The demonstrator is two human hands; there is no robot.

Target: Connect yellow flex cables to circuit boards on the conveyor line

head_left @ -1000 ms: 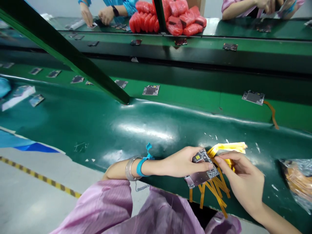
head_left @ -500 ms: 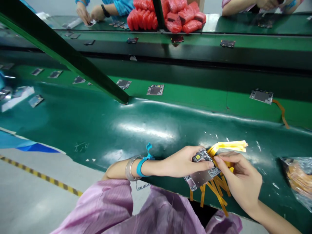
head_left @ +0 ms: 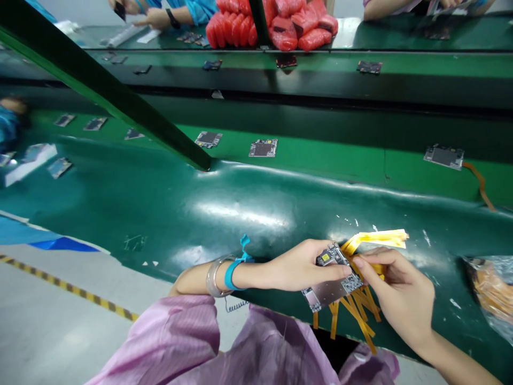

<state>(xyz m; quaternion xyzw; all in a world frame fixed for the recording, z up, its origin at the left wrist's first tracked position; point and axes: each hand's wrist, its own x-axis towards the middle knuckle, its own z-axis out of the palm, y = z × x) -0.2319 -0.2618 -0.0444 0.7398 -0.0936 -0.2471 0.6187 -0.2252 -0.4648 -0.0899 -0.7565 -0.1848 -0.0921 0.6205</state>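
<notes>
My left hand [head_left: 298, 266] grips a circuit board [head_left: 329, 293], thumb on its top face and fingers underneath. The board is tilted and has a yellow square on its upper corner. My right hand [head_left: 401, 289] is closed at the board's right edge, thumb and forefinger pinched together. An orange flex cable seems to be in that pinch, though the fingertips cover most of it. Several orange flex cables [head_left: 356, 315] lie under and beside the board, some over the table's front edge. More of them, bright yellow in the light, form a bundle [head_left: 380, 238] just behind my right hand.
A green conveyor belt [head_left: 320, 160] carries several boards, one board [head_left: 444, 156] with a flex cable attached. A clear bag [head_left: 495, 289] of orange cables lies at right. A green post [head_left: 160, 125] slants across the left. Red bubble-wrapped packs [head_left: 284, 27] and co-workers' arms are at the far side.
Boards on the near belt have moved right, while those on the far belt have shifted slightly left. My hands and the held board have barely moved. A co-worker's hand at far left has lifted.
</notes>
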